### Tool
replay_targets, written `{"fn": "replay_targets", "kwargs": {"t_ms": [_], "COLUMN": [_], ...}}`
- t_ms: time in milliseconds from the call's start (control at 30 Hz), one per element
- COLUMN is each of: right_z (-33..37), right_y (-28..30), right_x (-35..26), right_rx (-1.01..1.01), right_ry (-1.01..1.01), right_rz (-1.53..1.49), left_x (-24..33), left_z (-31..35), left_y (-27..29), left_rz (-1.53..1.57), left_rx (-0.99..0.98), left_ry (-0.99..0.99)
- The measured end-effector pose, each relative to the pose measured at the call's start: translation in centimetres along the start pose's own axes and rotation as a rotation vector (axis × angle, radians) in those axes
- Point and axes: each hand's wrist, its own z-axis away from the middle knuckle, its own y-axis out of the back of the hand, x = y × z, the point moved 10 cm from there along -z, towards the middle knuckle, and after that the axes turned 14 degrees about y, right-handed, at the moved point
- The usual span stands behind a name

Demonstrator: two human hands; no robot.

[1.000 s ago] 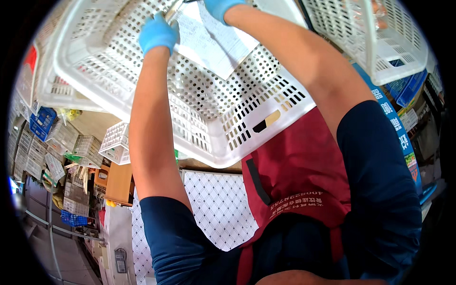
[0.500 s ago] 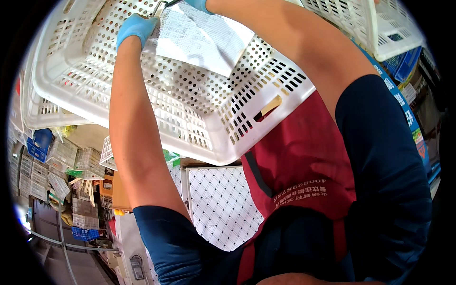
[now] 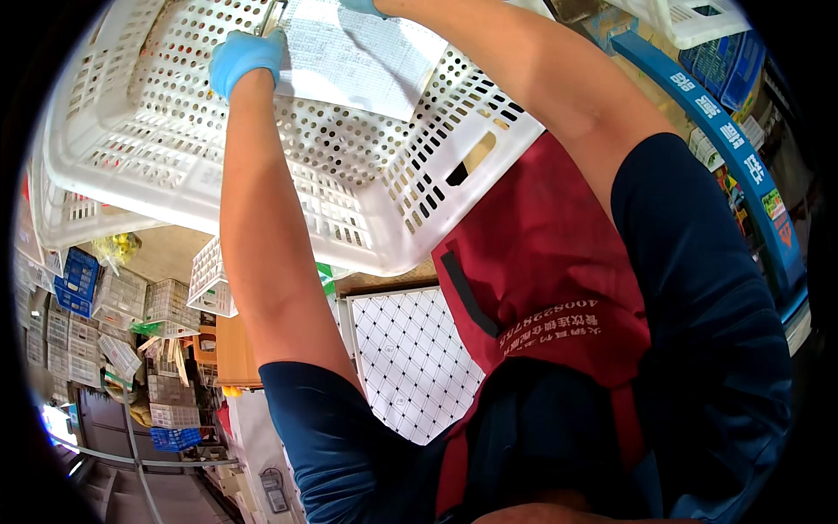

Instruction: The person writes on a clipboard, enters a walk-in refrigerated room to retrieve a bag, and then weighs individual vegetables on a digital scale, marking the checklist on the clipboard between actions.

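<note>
My left hand (image 3: 249, 63), in a blue glove, is closed at the left edge of a printed white sheet (image 3: 362, 57). A metal clip (image 3: 271, 17) shows just above its fingers. The sheet lies across a white perforated plastic crate (image 3: 332, 144), over its holed bottom. My right hand (image 3: 362, 7), also gloved in blue, is at the sheet's far edge. The picture's top edge cuts off its fingers, so what they do is hidden. My right forearm passes over the crate's right side.
Another white crate (image 3: 78, 214) sits beneath at the left. A blue rail (image 3: 711, 113) curves along the right, beside a blue crate (image 3: 729, 65). Stacked baskets (image 3: 78, 341) stand at lower left. A white patterned panel (image 3: 415, 358) lies below the crate.
The crate, sheet and both hands have shifted slightly up and left in the picture. More of the blue rail at right shows now. My left hand stays closed at the sheet's edge.
</note>
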Motion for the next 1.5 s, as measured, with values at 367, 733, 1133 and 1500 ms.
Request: {"fn": "replay_targets", "kwargs": {"t_ms": [367,733,1133,1500], "right_z": [3.7,3.0,15.7,39.0], "right_y": [1.4,0.7,14.6,29.3], "right_x": [2.5,1.9,-4.6,-12.8], "right_rx": [0.176,-0.112,0.24,0.578], "right_ry": [-0.265,-0.246,0.034,0.157], "right_rz": [-0.437,-0.556,-1.643,-1.429], "left_x": [1.0,-0.5,-10.0,-20.6], "left_z": [-1.1,0.0,9.9,28.0], "left_y": [-3.6,-3.1,5.1,20.1], "left_rz": [0.066,0.318,1.11,1.792], "left_rx": [-0.164,-0.313,-0.306,-0.306], "left_ry": [-0.009,-0.088,-0.132,-0.172]}}
